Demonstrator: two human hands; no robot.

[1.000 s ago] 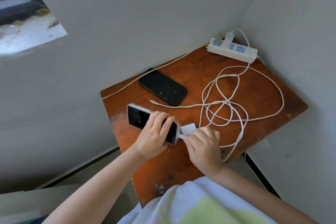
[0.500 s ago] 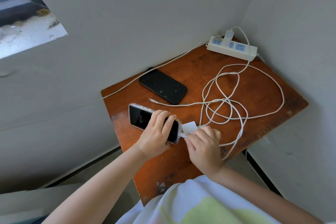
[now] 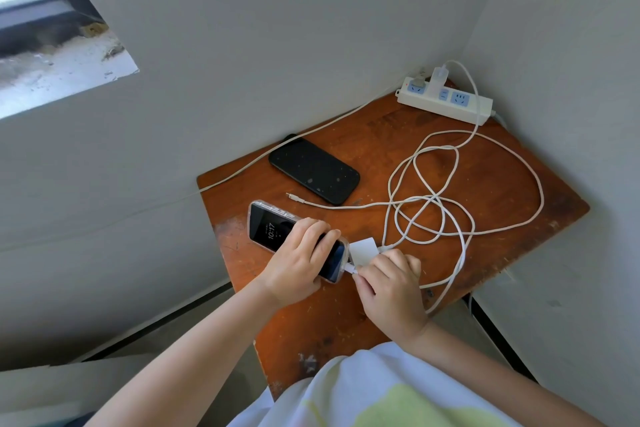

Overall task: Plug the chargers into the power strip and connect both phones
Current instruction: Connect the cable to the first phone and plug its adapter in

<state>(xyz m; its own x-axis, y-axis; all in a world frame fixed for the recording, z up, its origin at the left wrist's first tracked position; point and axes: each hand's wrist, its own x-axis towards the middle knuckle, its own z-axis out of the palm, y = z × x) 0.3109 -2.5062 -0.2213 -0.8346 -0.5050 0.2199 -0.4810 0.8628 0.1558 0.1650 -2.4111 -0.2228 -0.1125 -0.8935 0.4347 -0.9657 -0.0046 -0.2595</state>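
White plug tip [image 3: 350, 268] is at the lit phone [image 3: 273, 230]; our left hand [image 3: 298, 262] grips the phone, our right hand [image 3: 389, 282] pinches the plug; next we push it in straight.

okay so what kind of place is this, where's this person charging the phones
Probably a plain room in a home or dorm, in a corner. A worn wooden table sits between bare grey walls, a dusty window sill is up left, and a power strip lies at the table's back edge.

In front of me: two phones, one lit [image 3: 268, 230], one dark [image 3: 313, 170]; one power strip [image 3: 445, 100]; two chargers, one plugged [image 3: 439, 74], one loose [image 3: 363, 248]; one table [image 3: 502, 184].
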